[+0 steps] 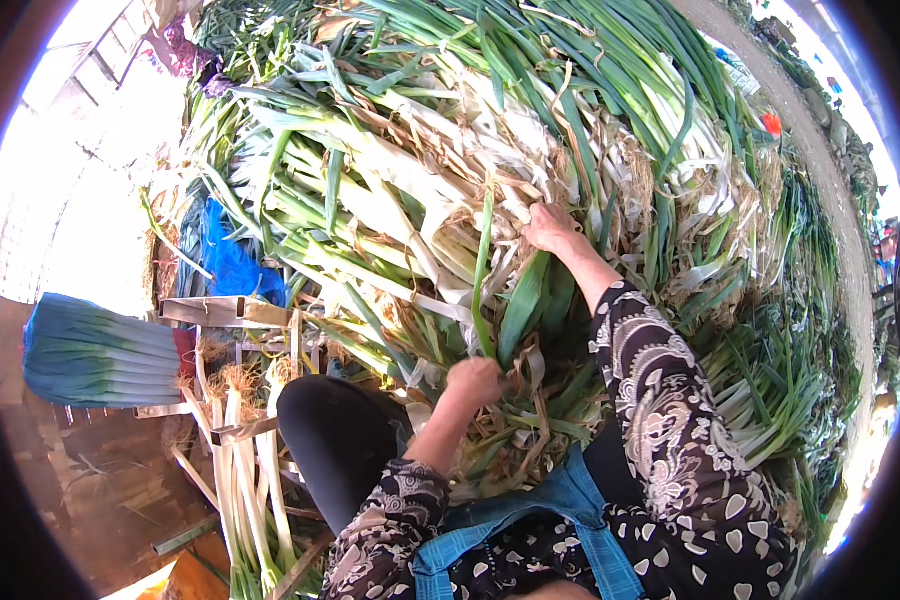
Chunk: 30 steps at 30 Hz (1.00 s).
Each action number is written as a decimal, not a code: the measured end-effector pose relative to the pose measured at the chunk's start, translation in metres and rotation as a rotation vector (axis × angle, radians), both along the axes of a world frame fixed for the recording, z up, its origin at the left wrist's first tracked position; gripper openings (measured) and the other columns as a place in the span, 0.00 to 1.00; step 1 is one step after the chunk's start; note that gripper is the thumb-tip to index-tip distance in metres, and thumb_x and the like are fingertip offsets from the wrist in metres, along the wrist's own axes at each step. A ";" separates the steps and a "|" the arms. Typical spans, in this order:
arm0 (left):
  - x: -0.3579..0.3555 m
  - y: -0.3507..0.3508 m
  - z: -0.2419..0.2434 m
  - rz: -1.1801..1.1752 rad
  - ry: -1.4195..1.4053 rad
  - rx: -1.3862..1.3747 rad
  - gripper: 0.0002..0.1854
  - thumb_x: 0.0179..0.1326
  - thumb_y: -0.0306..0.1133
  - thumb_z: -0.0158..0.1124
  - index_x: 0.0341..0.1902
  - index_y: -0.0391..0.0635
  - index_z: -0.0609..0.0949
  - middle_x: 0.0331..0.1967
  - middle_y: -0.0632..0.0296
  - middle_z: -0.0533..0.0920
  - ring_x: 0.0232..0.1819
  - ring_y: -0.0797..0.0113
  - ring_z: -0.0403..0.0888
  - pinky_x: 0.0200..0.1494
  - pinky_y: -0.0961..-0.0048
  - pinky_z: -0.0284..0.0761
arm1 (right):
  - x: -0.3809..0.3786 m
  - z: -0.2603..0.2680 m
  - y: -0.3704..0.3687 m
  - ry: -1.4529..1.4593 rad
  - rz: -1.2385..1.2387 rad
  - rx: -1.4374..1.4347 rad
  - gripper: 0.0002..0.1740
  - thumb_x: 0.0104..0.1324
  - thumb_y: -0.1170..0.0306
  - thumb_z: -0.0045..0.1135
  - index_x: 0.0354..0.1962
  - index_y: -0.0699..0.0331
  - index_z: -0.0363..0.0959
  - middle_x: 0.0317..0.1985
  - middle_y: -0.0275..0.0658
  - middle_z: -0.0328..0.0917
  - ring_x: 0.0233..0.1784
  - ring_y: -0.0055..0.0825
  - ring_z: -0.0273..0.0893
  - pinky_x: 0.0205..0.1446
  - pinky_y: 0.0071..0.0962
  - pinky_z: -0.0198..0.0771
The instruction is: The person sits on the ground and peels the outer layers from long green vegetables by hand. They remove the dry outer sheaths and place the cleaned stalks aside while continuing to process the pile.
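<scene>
A large heap of long green onions [360, 150] with white stalks, green leaves and dry papery skins lies before me. My right hand [553, 227] is closed around the root end of a white stalk [514, 201] in the heap. Nearer to my body, my left hand [476, 380] is curled into a fist at the lower end of a long green leaf [485, 277]. The leaf stands up from it towards my right hand. Beside it hangs a broad, loose green leaf [525, 304]. My left fingertips are hidden from view.
At left, a bound bundle of green onions [112, 356] with a red band rests by a metal frame [221, 310]. Several stalks [251, 457] stand roots up in the frame. Blue netting [229, 255] lies behind it. Peeled leaf scraps [510, 450] gather between my knees.
</scene>
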<state>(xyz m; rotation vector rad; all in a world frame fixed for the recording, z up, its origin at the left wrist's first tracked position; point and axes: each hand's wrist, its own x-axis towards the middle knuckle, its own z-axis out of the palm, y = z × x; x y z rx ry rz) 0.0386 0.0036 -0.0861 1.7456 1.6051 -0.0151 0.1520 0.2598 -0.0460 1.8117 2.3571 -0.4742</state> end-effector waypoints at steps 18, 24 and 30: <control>-0.021 0.034 0.018 0.556 -0.525 0.595 0.09 0.56 0.34 0.63 0.30 0.40 0.81 0.23 0.46 0.81 0.28 0.47 0.81 0.31 0.60 0.77 | -0.122 -0.008 -0.007 -0.027 0.233 0.034 0.21 0.61 0.51 0.56 0.33 0.63 0.77 0.32 0.40 0.80 0.40 0.31 0.75 0.45 0.33 0.66; -0.088 0.052 0.045 1.189 -1.023 0.616 0.17 0.64 0.41 0.60 0.41 0.34 0.80 0.31 0.57 0.83 0.33 0.70 0.77 0.37 0.75 0.74 | -0.050 0.021 -0.096 0.679 0.272 -0.532 0.18 0.60 0.55 0.60 0.27 0.64 0.79 0.21 0.31 0.77 0.20 0.16 0.69 0.23 0.26 0.62; -0.140 0.064 0.047 1.635 -1.440 0.320 0.25 0.62 0.53 0.59 0.41 0.38 0.76 0.27 0.59 0.78 0.28 0.67 0.75 0.32 0.67 0.74 | 0.024 0.040 -0.272 0.673 0.295 -0.301 0.21 0.55 0.57 0.63 0.24 0.71 0.74 0.19 0.49 0.74 0.23 0.27 0.73 0.27 0.32 0.69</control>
